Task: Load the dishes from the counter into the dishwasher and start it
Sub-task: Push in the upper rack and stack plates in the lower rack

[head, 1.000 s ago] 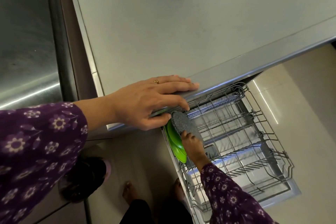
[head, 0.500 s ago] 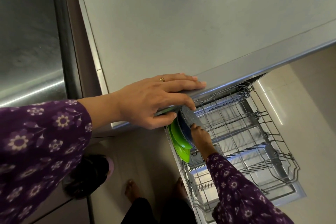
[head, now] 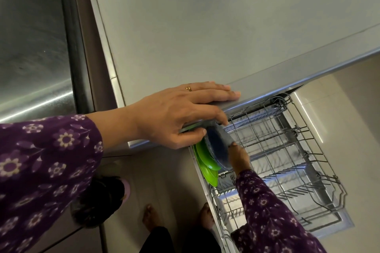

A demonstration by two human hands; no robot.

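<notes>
Left hand point(head: 174, 113) flat on counter point(head: 205, 26), right hand point(head: 239, 159) gripping grey plate point(head: 218, 146) in rack point(head: 273, 143) (beside green plates point(head: 205, 162))

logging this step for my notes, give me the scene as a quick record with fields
left hand: rests on the counter edge, fingers mostly straight
right hand: holds the grey plate by its rim
grey plate: on edge in the rack, beside the green plates
green plates: on edge at the rack's end, under the left hand
rack: wire, pulled out below the counter
contact between grey and green plates: cannot tell
</notes>
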